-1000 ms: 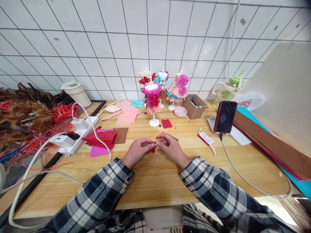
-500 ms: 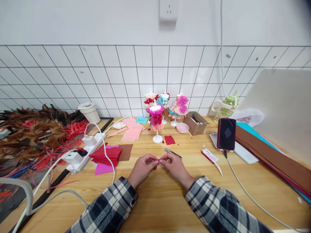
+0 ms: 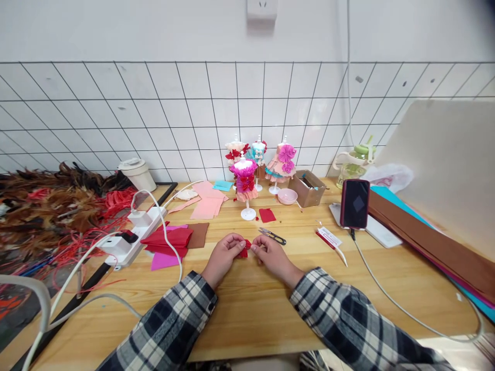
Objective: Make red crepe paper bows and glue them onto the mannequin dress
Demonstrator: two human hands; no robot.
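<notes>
My left hand point(image 3: 226, 256) pinches a small gathered piece of red crepe paper point(image 3: 244, 251) between thumb and fingers, low over the table. Close by on the right, my right hand point(image 3: 274, 258) has thumb and forefinger pressed together at the paper's edge. Whether those fingertips grip part of it is too small to tell. Small scissors point(image 3: 273, 236) with dark handles lie just beyond my right hand. A flat red paper square point(image 3: 267, 215) rests farther back. Beside it stands a miniature dress form point(image 3: 246, 183) in a magenta, red and peach paper dress.
More dressed forms point(image 3: 281, 162) stand behind, near a pink bowl point(image 3: 287, 196) and cardboard box point(image 3: 308, 188). Folded red paper point(image 3: 168, 242) and a power strip point(image 3: 141, 237) with cables lie left. A glue tube point(image 3: 328, 238) and propped phone point(image 3: 355, 203) are right.
My hands have drawn slightly apart, and more of the red paper shows between them. The right fingertips have shifted off its middle to its edge. The view has tilted slightly downward.
</notes>
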